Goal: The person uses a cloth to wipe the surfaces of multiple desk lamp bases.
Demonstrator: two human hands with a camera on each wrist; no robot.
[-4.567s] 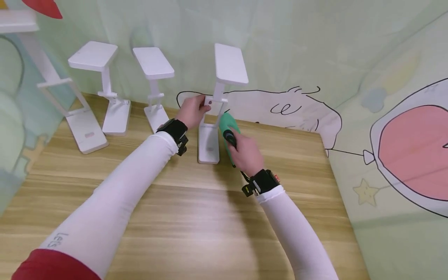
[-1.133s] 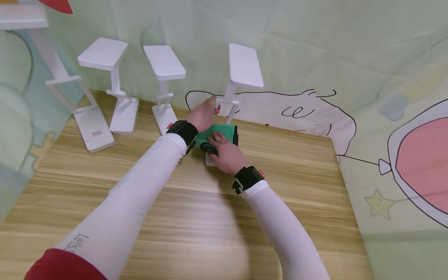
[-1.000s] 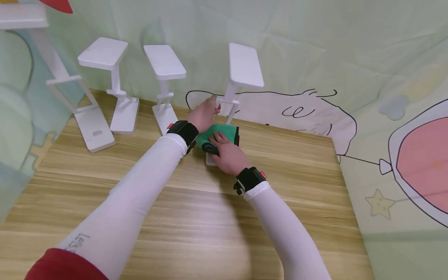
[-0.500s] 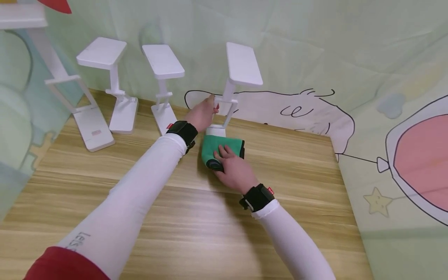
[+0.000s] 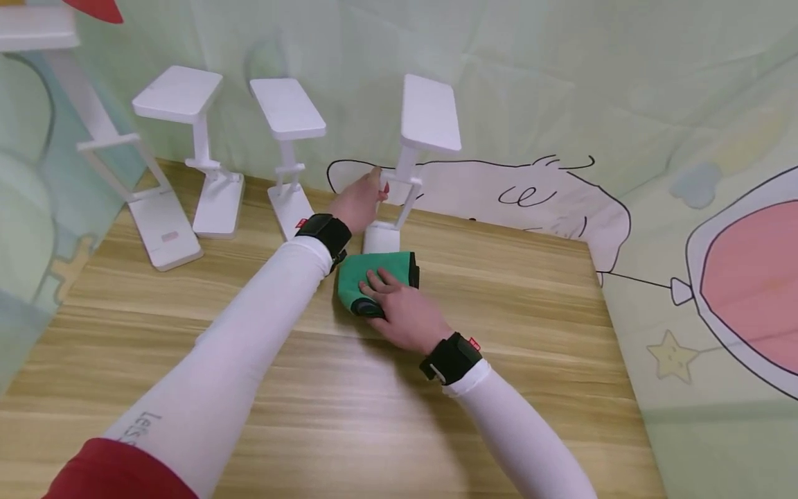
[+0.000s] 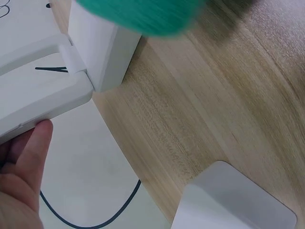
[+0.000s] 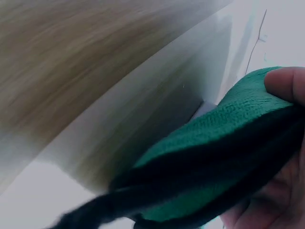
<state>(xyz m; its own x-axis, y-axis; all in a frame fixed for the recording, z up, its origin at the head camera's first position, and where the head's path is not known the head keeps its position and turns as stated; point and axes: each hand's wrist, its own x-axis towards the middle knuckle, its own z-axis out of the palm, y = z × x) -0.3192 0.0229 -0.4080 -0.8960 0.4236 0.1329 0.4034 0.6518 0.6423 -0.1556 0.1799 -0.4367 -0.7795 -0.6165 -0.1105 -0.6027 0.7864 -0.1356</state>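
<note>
My left hand (image 5: 357, 202) holds the hinged lower frame of a white folding desk lamp (image 5: 430, 114), the rightmost in the row. In the left wrist view, fingertips press the side of that white frame (image 6: 52, 102). My right hand (image 5: 408, 312) grips a folded green cloth (image 5: 380, 267) with black edging, its fingers spread over the top. The cloth lies over the front of the lamp's base (image 5: 382, 239), hiding that part. In the right wrist view, the green cloth (image 7: 205, 129) sits between the fingers, and a black strap (image 7: 95, 210) trails from it.
Three more white desk lamps stand to the left: one nearby (image 5: 288, 107), another (image 5: 177, 93) beyond it, and a taller one (image 5: 165, 232) at the far left. A wooden tabletop (image 5: 499, 291) meets a cartoon-printed backdrop (image 5: 530, 83) behind and on both sides.
The cloth in my right hand has moved from beside the lamp onto its base, then toward its front end, uncovering the rear. My left hand stays on the lamp frame.
</note>
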